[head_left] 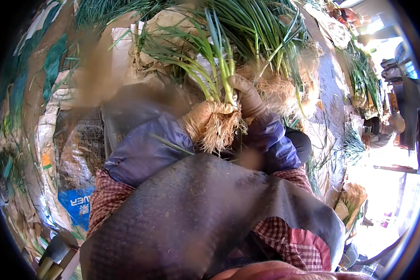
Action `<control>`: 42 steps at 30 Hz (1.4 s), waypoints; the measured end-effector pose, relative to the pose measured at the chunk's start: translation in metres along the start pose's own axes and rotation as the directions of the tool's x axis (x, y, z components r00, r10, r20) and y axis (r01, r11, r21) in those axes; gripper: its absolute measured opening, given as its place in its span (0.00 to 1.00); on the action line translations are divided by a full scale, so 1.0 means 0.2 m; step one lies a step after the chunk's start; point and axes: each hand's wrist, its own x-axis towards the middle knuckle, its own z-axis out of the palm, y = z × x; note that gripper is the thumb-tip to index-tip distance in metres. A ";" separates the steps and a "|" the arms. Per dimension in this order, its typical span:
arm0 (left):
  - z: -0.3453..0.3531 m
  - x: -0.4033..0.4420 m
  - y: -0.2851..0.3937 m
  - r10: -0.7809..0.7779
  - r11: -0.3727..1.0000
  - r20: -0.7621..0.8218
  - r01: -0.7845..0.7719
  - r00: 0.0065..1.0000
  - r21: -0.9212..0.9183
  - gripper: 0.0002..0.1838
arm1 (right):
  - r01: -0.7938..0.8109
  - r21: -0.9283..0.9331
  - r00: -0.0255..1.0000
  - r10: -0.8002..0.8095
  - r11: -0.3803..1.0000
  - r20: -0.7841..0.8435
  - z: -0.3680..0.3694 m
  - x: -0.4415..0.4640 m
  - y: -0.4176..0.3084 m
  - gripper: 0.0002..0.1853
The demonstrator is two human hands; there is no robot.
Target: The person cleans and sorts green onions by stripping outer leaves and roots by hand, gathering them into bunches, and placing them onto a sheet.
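In the head view, a bunch of spring onions (pixel 214 77) is held upright above my lap, its green leaves fanning upward. My gloved left hand (pixel 198 120) is wrapped round the white stalk bases from the left, just above the roots. Shaggy pale roots (pixel 217 133) hang below that grip. My gloved right hand (pixel 248 95) closes on the right-hand stalks, its fingertips against them. A dark apron (pixel 196 200) covers my lap, and one loose green leaf (pixel 171 143) lies across my left sleeve.
A large heap of spring onions (pixel 266 32) lies ahead, with tangled roots (pixel 282 91) towards me. Sacks cover the ground at left, including a blue printed sack (pixel 77 205). More spring onions (pixel 361 70) lie at right. A person (pixel 385 133) sits at far right.
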 end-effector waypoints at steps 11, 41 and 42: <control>0.09 -0.05 0.04 0.136 0.990 -0.039 -0.138 0.990 -0.036 0.15 | 0.316 -0.349 0.924 -0.369 0.882 -0.098 0.00 -0.21 -0.16 0.07; -0.05 -0.01 0.07 -0.006 0.936 -0.187 0.071 0.982 0.344 0.08 | -0.555 -0.826 0.709 -0.575 -0.098 -0.409 -0.42 0.13 -0.24 0.18; -0.02 -0.02 0.08 0.023 0.925 -0.215 0.061 0.976 0.374 0.08 | -0.548 -0.827 0.738 -0.537 -0.125 -0.408 -0.43 0.13 -0.28 0.17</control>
